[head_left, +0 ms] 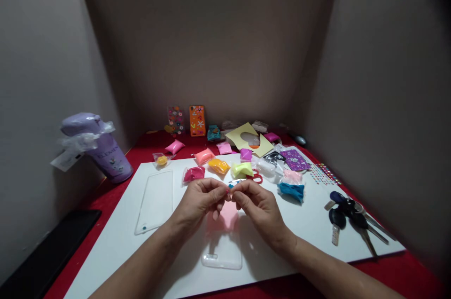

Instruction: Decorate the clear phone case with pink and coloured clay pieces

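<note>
My left hand (pixel 206 198) and my right hand (pixel 255 205) meet fingertip to fingertip above the white board. Both are closed in a pinch. A tiny blue piece (pixel 230 186), like soft clay, shows at the right fingertips; what the left fingertips hold is hidden. Below them lies a clear phone case (pixel 222 260), its upper part covered in pink. Left of my hands rests a second clear phone case (pixel 155 202) with a small blue dot near its lower corner. Red-handled scissors (pixel 257 177) lie just beyond the right hand.
Small packets of coloured clay, such as an orange one (pixel 218 166) and a blue one (pixel 291 192), line the board's far side. Keys (pixel 348 214) and stick-on gems (pixel 322 174) are at right. A purple wrapped tumbler (pixel 102 148) stands left; decorated cases (pixel 197 120) lean at back.
</note>
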The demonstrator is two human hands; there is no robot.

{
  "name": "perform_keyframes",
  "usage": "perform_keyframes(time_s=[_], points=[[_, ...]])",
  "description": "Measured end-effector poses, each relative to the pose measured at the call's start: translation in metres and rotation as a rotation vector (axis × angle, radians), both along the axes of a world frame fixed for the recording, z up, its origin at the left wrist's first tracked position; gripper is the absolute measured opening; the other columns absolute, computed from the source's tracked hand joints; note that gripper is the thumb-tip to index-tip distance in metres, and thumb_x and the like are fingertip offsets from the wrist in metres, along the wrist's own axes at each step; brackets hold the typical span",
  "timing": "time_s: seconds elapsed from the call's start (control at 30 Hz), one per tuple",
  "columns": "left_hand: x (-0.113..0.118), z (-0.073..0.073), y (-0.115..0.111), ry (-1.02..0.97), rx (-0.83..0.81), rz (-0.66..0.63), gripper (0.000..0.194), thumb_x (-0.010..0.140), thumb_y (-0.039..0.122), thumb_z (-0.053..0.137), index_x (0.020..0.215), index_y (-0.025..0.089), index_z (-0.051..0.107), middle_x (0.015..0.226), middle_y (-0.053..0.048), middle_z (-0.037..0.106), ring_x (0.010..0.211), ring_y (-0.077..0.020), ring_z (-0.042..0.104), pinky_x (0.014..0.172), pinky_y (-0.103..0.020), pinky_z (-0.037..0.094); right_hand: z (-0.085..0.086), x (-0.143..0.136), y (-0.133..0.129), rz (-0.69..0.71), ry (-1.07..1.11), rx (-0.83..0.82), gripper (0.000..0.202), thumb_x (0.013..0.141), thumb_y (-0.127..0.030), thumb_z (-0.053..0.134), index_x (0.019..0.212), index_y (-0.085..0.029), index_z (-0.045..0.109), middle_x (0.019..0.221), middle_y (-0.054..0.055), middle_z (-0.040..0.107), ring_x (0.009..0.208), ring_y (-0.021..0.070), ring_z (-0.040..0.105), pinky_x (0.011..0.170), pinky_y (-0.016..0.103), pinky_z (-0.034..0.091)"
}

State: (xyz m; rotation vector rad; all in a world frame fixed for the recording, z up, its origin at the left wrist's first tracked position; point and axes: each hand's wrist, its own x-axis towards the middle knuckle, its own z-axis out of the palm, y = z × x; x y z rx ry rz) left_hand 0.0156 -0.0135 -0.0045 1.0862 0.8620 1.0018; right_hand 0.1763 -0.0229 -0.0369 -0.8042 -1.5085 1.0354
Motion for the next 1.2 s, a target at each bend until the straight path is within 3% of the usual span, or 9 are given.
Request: perform_keyframes(time_s=[0.2, 0.37, 0.6, 0.73, 0.8, 0.97, 1.2], points=[[0.001, -0.002, 0.001, -0.023, -0.026, 0.013, 0.024, 0.066, 0.03, 0.076, 0.074, 0.01, 0.064, 0.058, 0.001, 0.058, 0.043, -0.0045, 0.045, 0.035, -0.014, 0.038, -0.003, 0.0, -0.004, -0.14, -0.142, 0.213, 0.007, 0.088, -0.02, 0.054, 0.088, -0.019, 0.061, 0.081, 0.004, 0.059, 0.073, 0.0169, 0.054, 0.064, 0.029, 0.044], [0.002, -0.005, 0.001, -0.031, 0.018, -0.007, 0.024, 0.069, 0.03, 0.074, 0.07, 0.012, 0.06, 0.05, 0.003, 0.054, 0.042, -0.0058, 0.046, 0.036, -0.014, 0.038, -0.003, -0.001, -0.006, -0.113, -0.208, 0.375, 0.015, 0.089, -0.015, 0.05, 0.095, -0.02, 0.063, 0.08, 0.005, 0.058, 0.072, 0.018, 0.054, 0.065, 0.031, 0.045], [0.004, -0.005, 0.0, -0.004, 0.033, 0.026, 0.023, 0.069, 0.031, 0.073, 0.071, 0.012, 0.06, 0.062, -0.001, 0.061, 0.043, -0.0054, 0.047, 0.036, -0.015, 0.037, -0.003, 0.0, -0.005, -0.214, -0.178, 0.323, 0.011, 0.087, -0.016, 0.053, 0.091, -0.02, 0.063, 0.079, 0.005, 0.06, 0.069, 0.0169, 0.054, 0.059, 0.028, 0.043], [0.003, -0.006, 0.0, 0.027, 0.032, 0.036, 0.025, 0.069, 0.034, 0.073, 0.072, 0.011, 0.062, 0.052, 0.003, 0.055, 0.039, -0.0049, 0.045, 0.037, -0.016, 0.036, -0.002, 0.0, -0.007, -0.131, -0.227, 0.356, 0.016, 0.087, -0.014, 0.051, 0.094, -0.021, 0.063, 0.082, 0.005, 0.059, 0.073, 0.0177, 0.055, 0.061, 0.029, 0.043], [0.002, -0.004, 0.001, 0.025, 0.032, 0.071, 0.026, 0.065, 0.033, 0.076, 0.07, 0.011, 0.062, 0.051, 0.003, 0.054, 0.039, -0.0052, 0.045, 0.037, -0.016, 0.035, -0.001, 0.0, -0.007, -0.111, -0.226, 0.374, 0.019, 0.087, -0.012, 0.05, 0.098, -0.021, 0.063, 0.084, 0.005, 0.059, 0.075, 0.0177, 0.055, 0.063, 0.03, 0.044], [-0.003, 0.006, 0.003, -0.025, 0.068, 0.22, 0.024, 0.061, 0.028, 0.079, 0.071, 0.012, 0.064, 0.053, 0.003, 0.055, 0.044, -0.006, 0.048, 0.039, -0.016, 0.035, -0.001, 0.001, -0.005, -0.21, -0.183, 0.338, 0.015, 0.088, -0.014, 0.051, 0.096, -0.02, 0.062, 0.083, 0.005, 0.06, 0.071, 0.0166, 0.055, 0.061, 0.029, 0.042], [-0.005, 0.008, 0.006, -0.001, 0.088, 0.283, 0.029, 0.061, 0.032, 0.078, 0.074, 0.011, 0.064, 0.053, 0.004, 0.054, 0.04, -0.0049, 0.044, 0.036, -0.016, 0.032, -0.001, 0.001, -0.008, -0.162, -0.224, 0.393, 0.018, 0.088, -0.013, 0.048, 0.096, -0.021, 0.062, 0.08, 0.005, 0.06, 0.07, 0.0174, 0.055, 0.06, 0.03, 0.044]])
